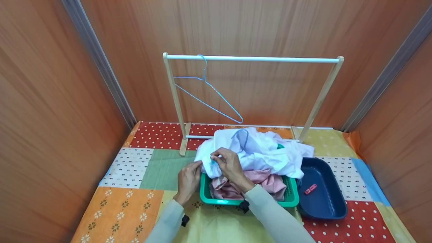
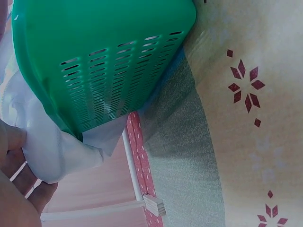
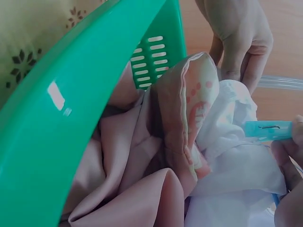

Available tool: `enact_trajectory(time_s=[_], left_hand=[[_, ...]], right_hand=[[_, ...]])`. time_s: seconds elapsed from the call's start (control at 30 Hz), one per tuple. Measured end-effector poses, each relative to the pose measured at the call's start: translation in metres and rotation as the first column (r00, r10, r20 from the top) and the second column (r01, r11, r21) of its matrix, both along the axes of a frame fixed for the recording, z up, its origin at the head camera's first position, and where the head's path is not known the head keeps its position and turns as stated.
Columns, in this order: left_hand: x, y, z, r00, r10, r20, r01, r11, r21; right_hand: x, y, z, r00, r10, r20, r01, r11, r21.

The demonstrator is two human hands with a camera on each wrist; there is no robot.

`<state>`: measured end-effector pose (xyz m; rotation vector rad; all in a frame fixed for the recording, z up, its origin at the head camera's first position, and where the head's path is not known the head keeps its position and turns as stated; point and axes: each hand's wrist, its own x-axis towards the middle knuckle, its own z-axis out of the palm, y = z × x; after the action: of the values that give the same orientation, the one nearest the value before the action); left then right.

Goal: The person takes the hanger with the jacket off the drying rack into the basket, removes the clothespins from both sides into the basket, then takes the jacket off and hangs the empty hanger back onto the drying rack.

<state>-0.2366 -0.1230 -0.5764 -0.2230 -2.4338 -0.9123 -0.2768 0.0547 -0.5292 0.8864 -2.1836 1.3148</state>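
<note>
A white garment (image 1: 266, 157) is spread over the back of a green basket (image 1: 219, 202). At its front left corner my left hand (image 1: 188, 179) pinches the white fabric between thumb and fingers; the left wrist view shows that fold (image 2: 45, 146) beside the basket's wall. My right hand (image 1: 230, 165) holds a light blue clothespin (image 3: 267, 130) by its end, thumb and fingers on it, its other end at the white cloth. Pink cloth (image 1: 268, 184) lies bunched in the basket in front of the garment. A thin bluish hanger hook (image 1: 245, 135) shows among the white folds.
Behind the basket stands a rack with a white bar (image 1: 270, 59), and a blue hanger (image 1: 216, 88) hangs at its left. A dark blue tray (image 1: 324, 206) with a red clothespin (image 1: 310, 189) stands right of the basket. Wooden panels (image 1: 256, 30) enclose the patterned cloth (image 1: 128, 212).
</note>
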Motion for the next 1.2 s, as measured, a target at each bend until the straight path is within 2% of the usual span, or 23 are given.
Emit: enact_trajectory(time_s=[0.13, 0.33, 0.43, 0.87, 0.97, 1.2], left_hand=[[0.000, 0.000, -0.001, 1.000, -0.002, 0.005, 0.002, 1.000, 0.004], [0.001, 0.000, -0.002, 1.000, 0.006, -0.006, -0.006, 1.000, -0.003], [0.001, 0.000, -0.002, 1.000, 0.009, -0.008, -0.009, 1.000, -0.004], [0.001, -0.002, -0.006, 0.999, 0.005, -0.034, -0.005, 1.000, 0.007], [0.000, -0.002, -0.006, 1.000, -0.001, -0.030, 0.001, 1.000, 0.005], [0.000, -0.002, -0.004, 1.000, -0.009, -0.023, 0.010, 1.000, 0.017]], right_hand=[[0.002, 0.001, 0.001, 1.000, 0.010, 0.022, -0.009, 1.000, -0.030], [0.011, 0.006, 0.008, 0.991, -0.011, 0.132, 0.016, 0.999, -0.034], [0.015, 0.010, 0.013, 0.989, -0.009, 0.149, 0.016, 0.999, -0.043], [0.034, 0.054, 0.041, 0.993, 0.028, 0.119, -0.017, 0.996, -0.093], [0.037, 0.066, 0.047, 0.994, 0.014, 0.107, -0.001, 0.993, -0.120], [0.057, 0.093, 0.084, 0.999, -0.033, -0.003, 0.032, 0.985, -0.168]])
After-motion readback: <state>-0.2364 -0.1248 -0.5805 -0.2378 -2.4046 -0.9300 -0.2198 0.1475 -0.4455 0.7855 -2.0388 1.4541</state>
